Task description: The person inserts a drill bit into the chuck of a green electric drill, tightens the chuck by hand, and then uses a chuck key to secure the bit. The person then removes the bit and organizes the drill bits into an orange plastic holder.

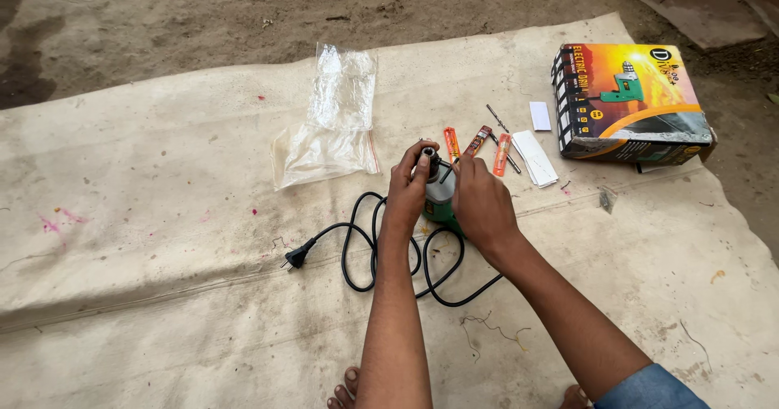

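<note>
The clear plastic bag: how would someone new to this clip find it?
Start at the pale cloth sheet spread on the dirt ground. Left of the hands and green electric drill, toward the far edge, lies the clear plastic bag. It is the only transparent, crinkled item; the bits and box lie to the right.

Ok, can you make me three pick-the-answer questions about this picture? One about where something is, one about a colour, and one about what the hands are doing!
1. Where is the clear plastic bag?
A. left of the hands
B. on the box
C. under the cord

2. What colour is the power cord?
A. white
B. black
C. red

3. What is the left hand doing?
A. lying flat on the cloth
B. gripping the drill's chuck
C. holding the plug

Answers:
1. A, the bag lies on the cloth left of both hands.
2. B, the looped cord and its plug are black.
3. B, its fingers wrap the chuck of the green drill; the right hand is at the drill too.
</note>
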